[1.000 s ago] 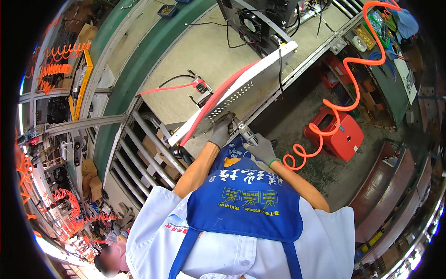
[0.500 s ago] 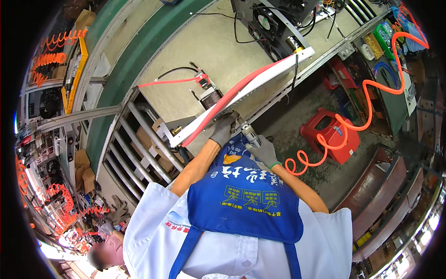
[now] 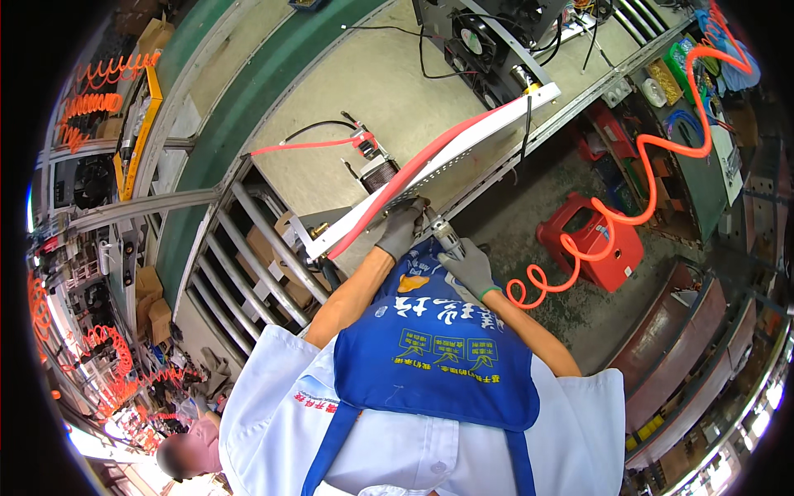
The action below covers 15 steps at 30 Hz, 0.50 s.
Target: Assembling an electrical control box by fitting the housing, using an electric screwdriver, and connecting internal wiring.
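Note:
My left hand (image 3: pixel 403 231), in a dark grey glove, has its fingers curled at the near lower edge of a long white metal panel (image 3: pixel 451 157). What its fingertips pinch is hidden. My gloved right hand (image 3: pixel 470 269) is wrapped round a silver air screwdriver (image 3: pixel 447 237), whose tip points at the panel beside my left fingers. A thick red hose (image 3: pixel 397 180) runs along the panel's upper edge. Behind the panel, a wound coil unit (image 3: pixel 379 172) with a red fitting sits on the workbench (image 3: pixel 331 91).
A black housing with a fan (image 3: pixel 475 41) stands at the far right of the bench. Orange coiled air hose (image 3: pixel 653 186) hangs on the right above a red plastic stool (image 3: pixel 589 241). Metal rollers (image 3: pixel 248 248) lie left of my arm; parts bins (image 3: pixel 682 66) stand far right.
Both hands and the screwdriver stay almost where they were at the panel. The orange coiled hose has swung slightly, and the whole view has shifted a little.

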Tool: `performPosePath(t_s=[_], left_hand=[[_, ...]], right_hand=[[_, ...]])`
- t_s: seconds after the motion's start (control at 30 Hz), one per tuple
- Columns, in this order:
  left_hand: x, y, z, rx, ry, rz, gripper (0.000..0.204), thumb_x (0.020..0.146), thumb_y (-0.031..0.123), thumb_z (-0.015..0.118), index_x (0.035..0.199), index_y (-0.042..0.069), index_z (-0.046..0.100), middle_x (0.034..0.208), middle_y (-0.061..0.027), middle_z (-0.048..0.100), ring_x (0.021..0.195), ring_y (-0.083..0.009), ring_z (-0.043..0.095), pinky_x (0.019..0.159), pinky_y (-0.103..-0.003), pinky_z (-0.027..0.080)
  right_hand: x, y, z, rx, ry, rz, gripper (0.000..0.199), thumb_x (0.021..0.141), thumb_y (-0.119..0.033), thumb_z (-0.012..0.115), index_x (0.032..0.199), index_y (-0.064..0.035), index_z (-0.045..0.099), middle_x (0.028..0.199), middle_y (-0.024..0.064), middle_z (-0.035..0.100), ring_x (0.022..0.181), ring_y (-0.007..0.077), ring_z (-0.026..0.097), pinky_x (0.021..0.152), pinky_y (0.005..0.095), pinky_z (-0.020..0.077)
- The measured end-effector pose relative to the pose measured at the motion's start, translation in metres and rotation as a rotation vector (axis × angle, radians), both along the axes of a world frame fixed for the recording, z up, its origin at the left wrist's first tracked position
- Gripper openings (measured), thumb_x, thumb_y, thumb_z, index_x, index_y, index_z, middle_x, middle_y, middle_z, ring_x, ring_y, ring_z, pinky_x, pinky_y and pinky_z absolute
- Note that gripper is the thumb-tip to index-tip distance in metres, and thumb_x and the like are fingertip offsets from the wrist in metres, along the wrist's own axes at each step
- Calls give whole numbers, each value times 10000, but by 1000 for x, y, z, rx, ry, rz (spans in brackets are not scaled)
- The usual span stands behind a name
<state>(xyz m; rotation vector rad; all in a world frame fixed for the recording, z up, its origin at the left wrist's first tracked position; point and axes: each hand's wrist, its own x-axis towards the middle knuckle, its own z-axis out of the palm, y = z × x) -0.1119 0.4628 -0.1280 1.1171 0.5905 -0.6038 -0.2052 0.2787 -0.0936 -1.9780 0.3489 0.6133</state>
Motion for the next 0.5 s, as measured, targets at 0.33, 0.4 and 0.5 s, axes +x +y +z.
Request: performPosePath(t_s=[0.33, 0.4, 0.5], left_hand=[[0, 9, -2, 20, -51, -41, 230, 1002, 216, 565, 1088, 16, 639, 740, 19, 493, 554, -58, 358, 461, -225, 260], [-1, 7, -1, 7, -40, -39, 234, 1002, 223, 567, 1094, 22, 644, 743, 20, 494, 559, -57, 360, 464, -224, 262], [1, 9, 0, 54, -46, -71, 238, 1001, 232, 569, 1103, 35, 655, 750, 21, 497, 570, -57, 365, 470, -219, 269]], right_hand=[[1, 7, 1, -52, 3, 1, 437, 781, -422, 706, 988, -48, 614, 855, 214, 673, 837, 396, 665, 738, 464, 504], [0, 7, 0, -54, -4, 8, 441, 783, -427, 699, 987, -46, 610, 860, 219, 673, 841, 402, 663, 738, 469, 502], [-2, 9, -3, -22, -33, -26, 447, 782, -419, 714, 961, -24, 610, 817, 220, 659, 796, 390, 661, 707, 457, 494]])
